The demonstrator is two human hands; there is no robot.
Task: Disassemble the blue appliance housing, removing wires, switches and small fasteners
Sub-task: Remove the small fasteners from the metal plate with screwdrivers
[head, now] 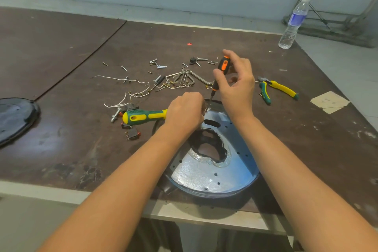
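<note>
— What's the bench like?

— From the head view, a dark brown worktop point(61, 47), scuffed, stands against a pale wall. A clear water bottle point(294, 20) stands at the far right corner.

— And the housing?

— The blue appliance housing point(204, 172) lies flat at the near edge, between the two forearms. It is a round plate with small holes, a slot, and a ragged dark opening in the middle.

— The hands?

— The right hand point(235, 80) grips an orange-and-black screwdriver point(222, 65), thumb and fingers curled round the handle. The tool is nearly upright, with its tip down at the housing's far rim. The left hand point(185, 110) sits knuckles up at that same rim, fingers curled under, just beside the tip. A small bright metal piece shows at its fingertips; I cannot tell whether they pinch it.

— Loose parts?

— A green-and-yellow screwdriver point(143, 116) lies to the left, its shaft hidden under the left hand. Small dark switches point(133, 135) lie near its handle. Beyond are white wires point(139, 88), a bunch of hex keys point(184, 76) and scattered screws point(157, 63). Yellow-and-green pliers point(276, 89) lie to the right of the right hand, with a torn paper scrap point(329, 101) past them. A dark rounded cover point(14, 116) sits at the left edge.
</note>
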